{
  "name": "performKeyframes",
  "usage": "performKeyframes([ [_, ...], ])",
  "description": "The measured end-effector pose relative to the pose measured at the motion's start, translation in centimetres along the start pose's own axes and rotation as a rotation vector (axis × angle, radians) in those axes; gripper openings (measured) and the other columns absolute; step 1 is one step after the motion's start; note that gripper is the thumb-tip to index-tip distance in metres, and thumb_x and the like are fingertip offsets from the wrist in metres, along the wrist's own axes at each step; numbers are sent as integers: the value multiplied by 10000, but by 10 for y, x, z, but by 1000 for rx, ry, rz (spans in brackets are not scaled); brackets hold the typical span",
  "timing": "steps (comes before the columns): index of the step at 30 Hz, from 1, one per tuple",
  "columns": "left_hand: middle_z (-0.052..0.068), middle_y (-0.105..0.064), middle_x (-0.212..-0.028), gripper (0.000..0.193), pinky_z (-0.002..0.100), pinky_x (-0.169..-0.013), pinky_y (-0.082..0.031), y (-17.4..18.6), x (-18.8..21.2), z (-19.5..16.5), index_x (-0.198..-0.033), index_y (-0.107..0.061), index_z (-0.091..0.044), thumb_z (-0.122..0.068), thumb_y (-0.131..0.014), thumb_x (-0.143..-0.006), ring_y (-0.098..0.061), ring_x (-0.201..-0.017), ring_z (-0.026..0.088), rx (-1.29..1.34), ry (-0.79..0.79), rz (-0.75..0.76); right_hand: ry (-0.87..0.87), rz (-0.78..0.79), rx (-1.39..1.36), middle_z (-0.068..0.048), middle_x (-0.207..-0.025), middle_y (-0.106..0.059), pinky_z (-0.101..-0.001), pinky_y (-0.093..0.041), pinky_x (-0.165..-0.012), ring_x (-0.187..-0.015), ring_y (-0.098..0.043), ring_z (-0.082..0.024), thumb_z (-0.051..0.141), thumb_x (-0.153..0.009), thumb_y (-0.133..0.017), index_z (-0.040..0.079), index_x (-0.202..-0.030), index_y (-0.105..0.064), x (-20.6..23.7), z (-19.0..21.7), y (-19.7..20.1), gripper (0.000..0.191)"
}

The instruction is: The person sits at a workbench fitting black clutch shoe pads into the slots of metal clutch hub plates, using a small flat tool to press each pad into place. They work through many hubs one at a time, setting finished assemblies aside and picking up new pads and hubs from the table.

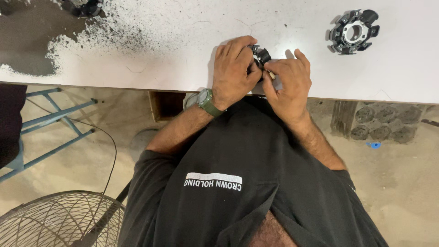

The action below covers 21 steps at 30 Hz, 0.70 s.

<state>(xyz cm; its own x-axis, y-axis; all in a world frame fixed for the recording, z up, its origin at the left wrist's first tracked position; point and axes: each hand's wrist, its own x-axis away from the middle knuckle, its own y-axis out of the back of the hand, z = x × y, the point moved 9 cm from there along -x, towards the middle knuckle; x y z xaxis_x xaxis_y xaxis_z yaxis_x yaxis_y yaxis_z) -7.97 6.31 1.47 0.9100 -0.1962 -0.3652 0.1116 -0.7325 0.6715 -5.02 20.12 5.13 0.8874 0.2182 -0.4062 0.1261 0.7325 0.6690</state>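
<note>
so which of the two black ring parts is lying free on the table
The black ring part at the table's far right, untouched. The other black part is gripped between the left hand and right hand.

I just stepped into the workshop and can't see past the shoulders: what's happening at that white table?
A person in a dark shirt holds a small black round part at the edge of the white table. The left hand grips it while the right hand presses a thin tool against it. A similar ring-shaped part lies apart, to the right.
</note>
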Motion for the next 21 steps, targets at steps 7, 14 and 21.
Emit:
performKeyframes([
  [7,77,-601,-1304,139,452,-998,-427,-1,2,0,-905,-589,-45,-43,-701,-823,-580,-1228,267,-4,-15,4,8,-5,78,-55,-1039,-679,-536,-441,-1188,-1026,-664,-269,-26,-911,-802,77,-1096,-688,0,6,0,240],
  [14,87,-579,-1351,153,454,-1019,-436,4,1,-3,-909,-585,-63,-59,-717,-834,-575,-1247,284,22,1,16,7,23,38,-66,-1004,-673,-560,-460,-1185,-982,-668,-295,-32,-915,-783,56,-1082,-663,-2,5,-1,224],
  [21,121,-533,-1416,268,472,-1033,-460,33,-3,-1,-1098,-636,-59,-116,-767,-871,-561,-1259,325,15,21,76,-74,-115,-61,-99,-973,-653,-576,-447,-1176,-945,-658,-309,-22,-954,-730,30,-1101,-627,7,-7,16,187],
])
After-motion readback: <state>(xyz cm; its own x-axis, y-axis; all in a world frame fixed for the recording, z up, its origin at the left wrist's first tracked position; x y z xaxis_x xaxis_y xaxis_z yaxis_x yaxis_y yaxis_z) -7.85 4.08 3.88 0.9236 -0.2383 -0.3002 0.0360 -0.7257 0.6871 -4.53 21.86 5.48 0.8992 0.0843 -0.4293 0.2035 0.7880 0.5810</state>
